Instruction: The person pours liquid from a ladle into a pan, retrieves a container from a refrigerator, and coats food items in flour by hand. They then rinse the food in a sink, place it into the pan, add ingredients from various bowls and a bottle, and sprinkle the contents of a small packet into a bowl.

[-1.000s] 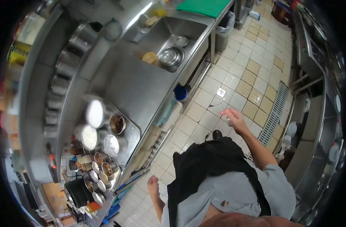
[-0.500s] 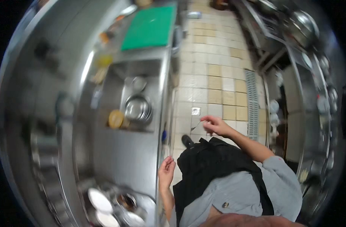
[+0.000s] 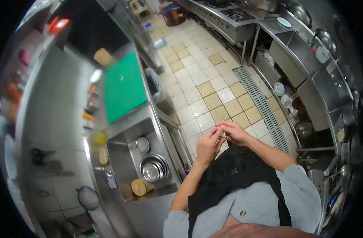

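Both my hands meet in front of my chest, above the tiled floor (image 3: 197, 83). My right hand (image 3: 236, 132) pinches a small pale item (image 3: 223, 135) with its fingertips. My left hand (image 3: 208, 145) reaches up beside it, and its fingers close on the same item. The item is too small to identify. I wear a grey shirt and a black apron (image 3: 233, 174). The steel sink (image 3: 130, 137) lies just left of my left arm.
The sink holds stacked steel bowls (image 3: 153, 169) and a yellow round container (image 3: 140, 187). A green cutting board (image 3: 124, 85) lies on the counter beyond it. A floor drain grate (image 3: 261, 105) runs along the aisle. Steel stoves and counters (image 3: 304, 67) line the right side.
My view has swung along the counter toward the sink and cutting board. My left hand has risen from my side to meet my right hand, which has drawn in toward my chest.
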### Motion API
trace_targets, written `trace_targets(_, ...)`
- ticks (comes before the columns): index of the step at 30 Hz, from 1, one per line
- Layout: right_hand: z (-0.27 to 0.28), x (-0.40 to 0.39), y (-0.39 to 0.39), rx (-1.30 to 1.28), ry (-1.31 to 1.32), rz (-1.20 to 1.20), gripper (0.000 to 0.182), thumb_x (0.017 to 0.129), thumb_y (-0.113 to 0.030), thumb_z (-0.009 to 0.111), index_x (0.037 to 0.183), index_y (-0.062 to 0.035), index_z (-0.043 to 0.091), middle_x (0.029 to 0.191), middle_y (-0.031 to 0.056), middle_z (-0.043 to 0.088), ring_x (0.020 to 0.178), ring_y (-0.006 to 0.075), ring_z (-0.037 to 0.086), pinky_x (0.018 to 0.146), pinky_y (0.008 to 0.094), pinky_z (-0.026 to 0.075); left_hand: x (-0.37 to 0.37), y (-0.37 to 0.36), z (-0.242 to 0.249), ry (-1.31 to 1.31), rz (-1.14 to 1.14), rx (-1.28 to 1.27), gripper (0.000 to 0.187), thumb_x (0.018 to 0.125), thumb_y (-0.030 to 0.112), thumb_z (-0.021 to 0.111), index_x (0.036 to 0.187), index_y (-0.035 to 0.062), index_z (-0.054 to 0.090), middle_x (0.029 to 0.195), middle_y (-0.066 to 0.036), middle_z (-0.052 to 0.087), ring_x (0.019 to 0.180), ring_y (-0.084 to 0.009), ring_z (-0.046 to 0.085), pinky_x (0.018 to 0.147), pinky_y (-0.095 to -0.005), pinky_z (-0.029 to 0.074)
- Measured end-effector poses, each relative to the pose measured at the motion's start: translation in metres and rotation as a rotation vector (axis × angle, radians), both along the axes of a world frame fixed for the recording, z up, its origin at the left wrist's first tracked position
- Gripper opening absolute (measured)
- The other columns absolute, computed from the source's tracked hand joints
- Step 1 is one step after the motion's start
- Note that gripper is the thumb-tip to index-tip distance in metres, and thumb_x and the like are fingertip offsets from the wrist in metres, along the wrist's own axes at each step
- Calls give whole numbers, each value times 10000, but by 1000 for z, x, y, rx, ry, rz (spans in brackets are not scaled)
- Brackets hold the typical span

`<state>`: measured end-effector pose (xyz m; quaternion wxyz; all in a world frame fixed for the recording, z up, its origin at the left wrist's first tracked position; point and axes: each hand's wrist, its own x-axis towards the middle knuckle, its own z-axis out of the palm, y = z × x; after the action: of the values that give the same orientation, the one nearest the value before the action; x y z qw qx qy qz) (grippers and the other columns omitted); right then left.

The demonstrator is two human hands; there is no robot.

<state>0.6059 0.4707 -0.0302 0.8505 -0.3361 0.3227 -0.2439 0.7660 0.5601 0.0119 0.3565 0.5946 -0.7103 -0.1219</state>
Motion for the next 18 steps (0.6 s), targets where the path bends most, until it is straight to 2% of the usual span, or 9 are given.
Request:
trace_targets(3,-17,-3,-44,46,-144,-5,338,1044,-217,491,1317,-22,530,1251,119,587,1122,191,588,882,341,541,3,-54,-3,-127,5,5,405,812,223,765,1189,120,660,1120,-83,663,972,-303,646,818,-407,504)
trace_targets(5,-21,1,-83,53,-113,62,414,1058,-284,460,1394,-43,482,1317,122,566,1184,211,572,971,383,507,5,-88,-4,-212,25,-37,382,806,207,761,1164,118,666,1121,-76,662,965,-301,645,810,-413,504)
trace_targets(6,-8,5,-105,60,-131,104,418,1062,-285,438,1407,-51,474,1321,119,574,1182,217,584,992,382,495,7,-108,0,-227,58,-81,346,817,198,739,1150,136,670,1060,-68,680,879,-308,660,738,-412,516)
trace_targets(11,10,-2,-194,-32,-135,368,498,1065,-351,421,1457,-45,410,1352,132,559,1255,231,548,1038,404,469,15,-181,18,-224,148,56,214,871,198,677,1080,155,696,914,-86,700,746,-329,674,641,-416,527)
trace_targets(13,19,-10,-220,-65,-93,432,519,1063,-364,418,1457,-27,402,1347,152,572,1247,247,563,1037,399,468,25,-199,12,-185,222,117,154,898,188,655,1027,119,702,873,-115,698,771,-336,679,665,-435,532)
trace_targets(14,14,-12,-231,-60,-102,386,511,1061,-348,419,1439,-5,412,1314,169,598,1186,262,606,999,397,494,31,-206,0,-106,305,86,207,953,263,588,1019,100,698,828,-142,691,772,-345,672,674,-455,528)
trace_targets(15,8,-14,-240,-59,-100,411,511,1061,-348,419,1439,-5,412,1314,169,598,1186,262,606,999,397,494,41,-208,-12,-101,329,87,207,953,263,588,1019,100,698,828,-142,691,772,-345,672,674,-455,528)
trace_targets(17,-6,-20,-259,72,-166,190,472,1056,-306,423,1412,4,435,1282,174,617,1132,269,633,949,398,522,65,-212,-37,111,504,330,237,978,262,567,1016,66,694,853,-160,703,783,-336,688,685,-441,532)
trace_targets(18,-11,-23,-267,99,-157,110,416,1047,-270,433,1361,-2,479,1232,165,646,1056,254,665,887,392,550,76,-210,-54,299,536,323,228,987,219,549,1021,42,688,844,-168,702,759,-297,703,687,-399,535)
